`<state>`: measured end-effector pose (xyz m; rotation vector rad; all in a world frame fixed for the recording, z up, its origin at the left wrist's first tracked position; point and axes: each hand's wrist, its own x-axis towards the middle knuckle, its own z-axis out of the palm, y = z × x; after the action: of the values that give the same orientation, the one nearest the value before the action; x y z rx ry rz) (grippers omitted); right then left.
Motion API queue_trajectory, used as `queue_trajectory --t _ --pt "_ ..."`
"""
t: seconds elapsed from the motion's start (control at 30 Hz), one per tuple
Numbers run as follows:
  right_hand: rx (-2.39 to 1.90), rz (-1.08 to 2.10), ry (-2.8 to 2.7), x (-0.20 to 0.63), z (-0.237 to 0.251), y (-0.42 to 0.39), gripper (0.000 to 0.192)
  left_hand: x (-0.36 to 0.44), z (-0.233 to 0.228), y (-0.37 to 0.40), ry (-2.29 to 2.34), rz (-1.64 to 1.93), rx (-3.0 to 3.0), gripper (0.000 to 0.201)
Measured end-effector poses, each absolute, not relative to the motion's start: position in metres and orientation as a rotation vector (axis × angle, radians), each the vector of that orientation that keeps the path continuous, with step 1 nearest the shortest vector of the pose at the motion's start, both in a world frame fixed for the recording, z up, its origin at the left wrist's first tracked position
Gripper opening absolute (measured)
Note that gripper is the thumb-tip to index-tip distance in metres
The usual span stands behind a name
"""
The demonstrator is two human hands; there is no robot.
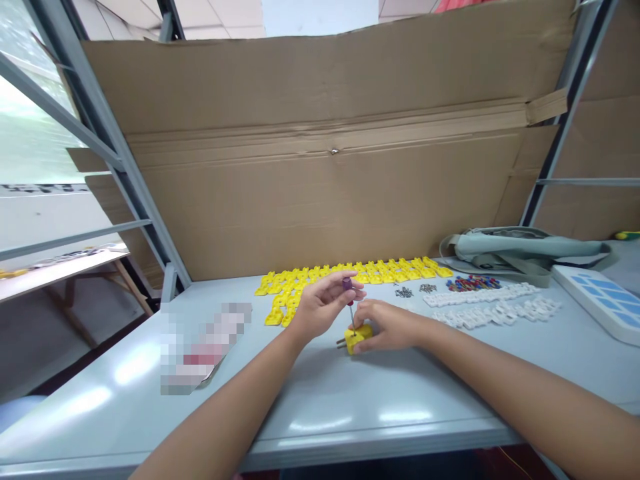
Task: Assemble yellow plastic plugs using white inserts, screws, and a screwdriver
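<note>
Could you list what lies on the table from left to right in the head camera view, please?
Blurred packet → left hand holding the small screwdriver → yellow plug part under the right hand → white plastic parts → white-and-blue tray.

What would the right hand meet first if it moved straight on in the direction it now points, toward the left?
Probably the left hand, which holds a small screwdriver just beyond the right hand and its yellow part. Depth is unclear, but they look almost touching.
</note>
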<state>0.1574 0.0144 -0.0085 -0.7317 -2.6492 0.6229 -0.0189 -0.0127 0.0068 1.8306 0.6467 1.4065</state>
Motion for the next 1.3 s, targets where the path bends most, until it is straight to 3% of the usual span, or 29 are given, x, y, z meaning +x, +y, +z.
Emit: queue_trajectory --t 0.23,0.3,0.63,0.73,0.87,1.03,1.17,1.3 --pt "-0.736 0.608 -2.659 0.157 -0.008 0.014 0.035 -0.020 0.009 -0.008 1.019 1.704 1.969 0.015" --pt "-0.742 0.590 -2.670 0.157 -0.006 0.013 0.034 -0.023 0.009 -0.006 1.091 1.722 2.027 0.024" --pt "-0.668 0.647 -2.677 0.157 -0.002 0.011 0.030 -0.023 0.002 -0.013 0.690 1.191 2.022 0.025" --pt "-0.694 0.651 -2.661 0.157 -0.001 0.010 0.032 -0.019 0.003 -0.012 0.701 1.233 1.861 0.027" --pt "-0.741 0.619 -2.669 0.157 -0.002 0.010 0.035 -0.019 0.003 -0.005 0.741 1.391 1.629 0.047" --pt "-0.698 0.608 -2.695 0.157 -0.005 0.014 0.037 -0.025 0.002 0.000 1.071 1.625 1.720 0.024" --pt "-0.698 0.621 -2.693 0.157 -0.004 0.013 0.037 -0.026 0.006 -0.004 1.300 1.672 1.780 0.037" --pt "-0.707 0.611 -2.702 0.157 -0.004 0.013 0.037 -0.023 0.007 -0.007 1.257 1.607 1.813 0.032"
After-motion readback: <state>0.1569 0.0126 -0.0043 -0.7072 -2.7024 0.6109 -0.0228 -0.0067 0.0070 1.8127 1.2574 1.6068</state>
